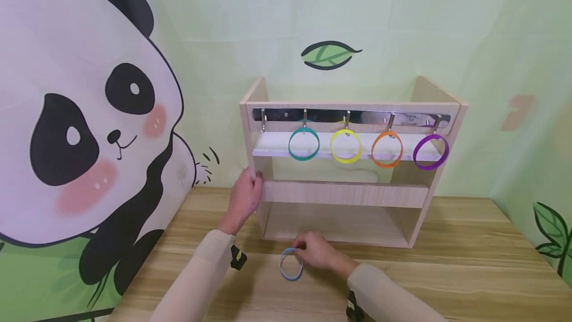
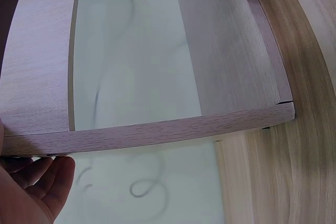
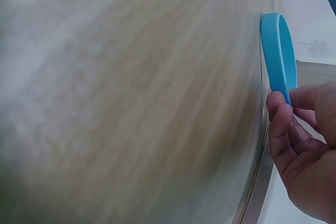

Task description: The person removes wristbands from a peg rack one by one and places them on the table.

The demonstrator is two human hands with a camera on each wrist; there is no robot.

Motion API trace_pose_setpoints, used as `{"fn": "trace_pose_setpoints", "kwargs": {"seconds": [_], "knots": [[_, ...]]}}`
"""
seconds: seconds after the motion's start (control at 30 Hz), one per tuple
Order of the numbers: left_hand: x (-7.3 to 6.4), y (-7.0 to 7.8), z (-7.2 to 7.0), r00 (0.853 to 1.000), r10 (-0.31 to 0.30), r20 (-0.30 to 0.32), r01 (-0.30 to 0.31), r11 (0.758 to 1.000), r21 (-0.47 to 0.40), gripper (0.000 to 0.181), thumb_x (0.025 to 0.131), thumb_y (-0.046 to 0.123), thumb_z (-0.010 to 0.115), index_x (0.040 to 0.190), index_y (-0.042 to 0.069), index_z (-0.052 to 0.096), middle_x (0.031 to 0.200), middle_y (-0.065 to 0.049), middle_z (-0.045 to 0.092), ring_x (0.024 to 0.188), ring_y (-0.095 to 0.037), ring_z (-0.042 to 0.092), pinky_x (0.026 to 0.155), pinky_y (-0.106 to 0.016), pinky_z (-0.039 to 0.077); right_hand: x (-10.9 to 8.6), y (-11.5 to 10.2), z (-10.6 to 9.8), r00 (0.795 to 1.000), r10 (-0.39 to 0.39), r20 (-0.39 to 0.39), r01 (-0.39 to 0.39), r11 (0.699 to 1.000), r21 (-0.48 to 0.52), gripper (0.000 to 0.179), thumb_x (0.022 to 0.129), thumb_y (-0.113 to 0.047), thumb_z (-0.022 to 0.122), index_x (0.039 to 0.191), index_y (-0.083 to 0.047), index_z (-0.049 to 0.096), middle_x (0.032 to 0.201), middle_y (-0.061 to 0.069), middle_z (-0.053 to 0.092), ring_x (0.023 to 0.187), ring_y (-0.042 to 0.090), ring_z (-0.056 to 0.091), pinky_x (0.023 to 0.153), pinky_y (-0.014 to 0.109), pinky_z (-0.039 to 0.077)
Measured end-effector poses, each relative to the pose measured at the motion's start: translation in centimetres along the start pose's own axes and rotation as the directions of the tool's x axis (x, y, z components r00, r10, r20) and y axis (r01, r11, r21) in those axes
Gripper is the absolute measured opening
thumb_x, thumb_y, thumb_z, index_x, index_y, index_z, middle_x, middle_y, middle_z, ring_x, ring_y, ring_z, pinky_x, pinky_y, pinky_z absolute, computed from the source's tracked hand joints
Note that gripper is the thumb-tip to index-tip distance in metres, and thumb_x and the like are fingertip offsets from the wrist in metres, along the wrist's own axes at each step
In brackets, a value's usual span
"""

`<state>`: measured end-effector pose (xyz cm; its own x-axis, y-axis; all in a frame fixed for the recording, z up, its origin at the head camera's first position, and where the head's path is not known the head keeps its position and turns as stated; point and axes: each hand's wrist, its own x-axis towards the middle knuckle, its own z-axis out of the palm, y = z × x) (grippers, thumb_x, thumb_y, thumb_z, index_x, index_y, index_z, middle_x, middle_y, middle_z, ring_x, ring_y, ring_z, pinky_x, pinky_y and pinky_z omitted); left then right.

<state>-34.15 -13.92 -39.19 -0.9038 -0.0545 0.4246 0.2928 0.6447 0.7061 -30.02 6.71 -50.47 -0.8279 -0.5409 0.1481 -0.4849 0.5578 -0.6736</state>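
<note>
A light wooden shelf rack [image 1: 344,194] stands on the table, and my left hand [image 1: 245,195] grips the edge of its left side panel. In the left wrist view, the fingers [image 2: 55,184] lie against that panel's outer face. Low in front of the rack, my right hand [image 1: 317,251] pinches a light blue silicone wristband [image 1: 290,278] between thumb and fingertips. The right wrist view shows the band [image 3: 272,51] standing up from the fingers, close over the tabletop.
Along the rack's top runs a metal hook rail [image 1: 328,115]. Teal [image 1: 304,158], yellow [image 1: 346,161], orange [image 1: 387,165] and purple [image 1: 429,167] wristbands hang from its hooks; the leftmost hook [image 1: 263,122] is bare. A panda-printed backdrop [image 1: 214,63] rises behind the wood-grain table [image 1: 469,272].
</note>
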Motion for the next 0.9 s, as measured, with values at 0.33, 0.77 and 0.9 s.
{"fn": "trace_pose_setpoints", "kwargs": {"seconds": [0.33,0.77,0.9], "knots": [[-0.01,0.03,-0.11,1.0,0.004,0.006,-0.004,1.0,-0.007,0.031,0.1,0.03,0.037,0.11,0.007,0.055,0.102,-0.012,0.056,0.089,-0.026,0.058,0.07,-0.042,0.053,0.56,0.71,0.3,1.0,0.03,0.003,-0.03,1.0,0.011,0.005,0.085,-0.002,0.064,0.087,-0.003,0.068,0.073,-0.004,0.059,0.046,0.003,0.051,0.045,0.02,0.046],[-0.03,0.07,-0.11,1.0,0.025,-0.005,-0.025,1.0,-0.002,0.035,0.1,0.029,0.037,0.117,0.005,0.055,0.106,-0.014,0.057,0.09,-0.028,0.059,0.071,-0.044,0.053,0.7,0.69,-0.13,1.0,0.022,-0.002,-0.022,1.0,0.013,0.007,0.084,0.0,0.064,0.09,0.0,0.067,0.077,0.001,0.064,0.05,0.004,0.053,0.048,0.02,0.046],[-0.06,-0.02,-0.06,1.0,0.011,0.006,-0.011,1.0,-0.007,0.035,0.1,0.031,0.037,0.12,0.007,0.054,0.107,-0.013,0.056,0.091,-0.027,0.058,0.071,-0.043,0.054,0.47,0.45,-0.64,1.0,0.021,-0.01,-0.021,1.0,0.006,0.008,0.084,-0.002,0.064,0.091,0.0,0.068,0.081,0.002,0.065,0.057,0.007,0.057,0.054,0.021,0.049]]}}
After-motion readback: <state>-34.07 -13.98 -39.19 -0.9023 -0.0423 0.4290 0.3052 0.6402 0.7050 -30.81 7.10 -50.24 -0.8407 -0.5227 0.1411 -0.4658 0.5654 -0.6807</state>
